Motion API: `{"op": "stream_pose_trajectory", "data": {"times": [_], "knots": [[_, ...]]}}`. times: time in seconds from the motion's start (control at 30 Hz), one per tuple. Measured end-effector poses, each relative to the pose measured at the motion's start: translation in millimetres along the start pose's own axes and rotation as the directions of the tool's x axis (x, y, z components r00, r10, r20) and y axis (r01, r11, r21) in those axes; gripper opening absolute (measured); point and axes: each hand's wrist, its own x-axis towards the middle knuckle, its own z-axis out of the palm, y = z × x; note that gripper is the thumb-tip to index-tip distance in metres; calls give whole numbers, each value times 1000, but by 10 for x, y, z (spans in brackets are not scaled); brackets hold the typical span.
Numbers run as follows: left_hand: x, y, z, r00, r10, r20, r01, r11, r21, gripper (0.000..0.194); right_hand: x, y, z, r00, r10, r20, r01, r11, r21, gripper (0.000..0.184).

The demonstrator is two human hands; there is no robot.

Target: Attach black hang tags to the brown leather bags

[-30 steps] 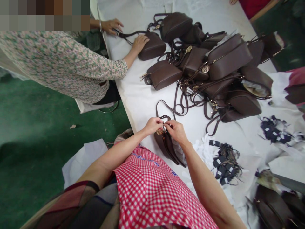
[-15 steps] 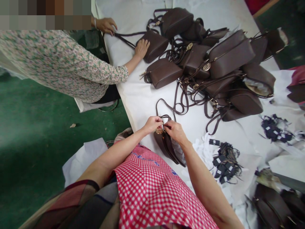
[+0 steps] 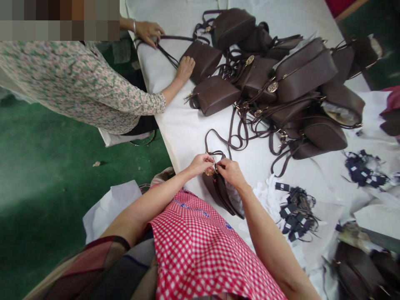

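A small dark brown handbag (image 3: 218, 193) lies on the near edge of the table, against my apron. At its top end, my left hand (image 3: 201, 163) is closed in a pinch at the handbag strap (image 3: 218, 153), beside a round gold charm (image 3: 209, 171). Close to its right, my right hand (image 3: 230, 170) is also pinched. The small piece between the right fingertips is too fine to make out. White stuffing shows along the bag's right side.
Many brown handbags (image 3: 306, 71) with tangled straps are heaped across the table. To the right lie black tags with cords (image 3: 295, 212) and a second tag pile (image 3: 364, 168). At left, a co-worker in a floral top (image 3: 118, 91) handles a bag (image 3: 204, 58).
My hands stay at the strap end of the handbag, with only small finger movements. The co-worker's far hand has shifted right along a strap; their near hand has moved slightly down the bag.
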Motion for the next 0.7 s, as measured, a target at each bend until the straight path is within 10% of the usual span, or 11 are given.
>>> {"op": "stream_pose_trajectory", "data": {"times": [0.33,0.7], "knots": [[-52,-25,27,996,84,-9,-84,995,47,11,-11,60,22,999,-7,-52,7,1000,-9,19],[-136,46,-13,979,7,206,108,832,-545,19,-110,334,-115,978,53,204,-146,868,475,35]]}}
